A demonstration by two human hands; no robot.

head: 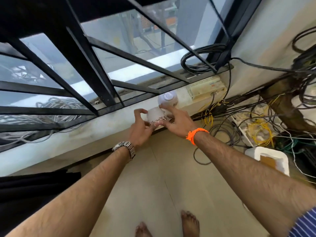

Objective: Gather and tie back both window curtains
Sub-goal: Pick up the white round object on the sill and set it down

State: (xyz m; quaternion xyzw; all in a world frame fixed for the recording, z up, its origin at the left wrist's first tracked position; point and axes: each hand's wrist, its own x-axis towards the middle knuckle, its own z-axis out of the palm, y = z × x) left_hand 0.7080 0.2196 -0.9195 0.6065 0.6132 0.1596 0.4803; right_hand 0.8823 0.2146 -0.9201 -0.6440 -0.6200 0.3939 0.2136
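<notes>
We lean toward the window sill (102, 124) with both arms stretched out. Our left hand (141, 130) and right hand (177, 123) curl round a white cup (154, 115) with a dark pattern, at the sill's front edge toward its right end. Our thumbs meet on its near side. A white bottle (168, 99) stands just behind the cup. A white box (205, 88) lies at the sill's right end, with cables (256, 127) tangled below it. The dark fabric (34, 194) under the sill's left end is probably one curtain, well apart from both hands.
</notes>
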